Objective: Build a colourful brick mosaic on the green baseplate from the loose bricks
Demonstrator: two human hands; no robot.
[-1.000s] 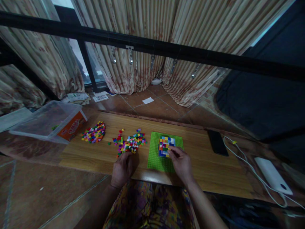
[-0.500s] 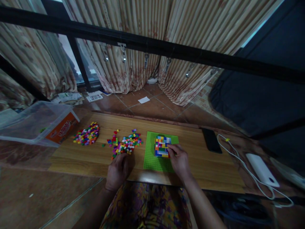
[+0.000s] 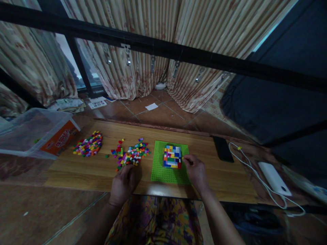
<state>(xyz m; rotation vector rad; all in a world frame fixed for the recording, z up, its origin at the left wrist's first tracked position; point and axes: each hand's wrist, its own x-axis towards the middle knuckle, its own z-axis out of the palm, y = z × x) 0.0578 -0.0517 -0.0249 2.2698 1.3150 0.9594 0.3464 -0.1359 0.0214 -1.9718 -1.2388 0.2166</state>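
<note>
At far left, a clear plastic bin (image 3: 28, 127) stands at the end of the wooden worktop (image 3: 217, 180), out of the way of the handwork. Next, a compact heap of bricks (image 3: 89, 144) lies apart from a looser scatter of bricks (image 3: 133, 153), a gap that presumably marks off a reserve from a supply within easy reach. The left hand (image 3: 124, 180) rests curled at the scatter's near edge; its fingertips are hidden, so whether it grips anything cannot be told. At centre, a green baseplate (image 3: 158, 170) lies flat between the hands, its studs probably steadying the multicoloured brick block (image 3: 172, 157) upon it. Just right of the block, the right hand (image 3: 187, 159) has thumb and forefinger pinched together on what appears to be a small yellow brick (image 3: 183, 158), a grip suited to so slight a piece. Farther right, a dark phone (image 3: 223, 149) lies well apart from the bricks.
</note>
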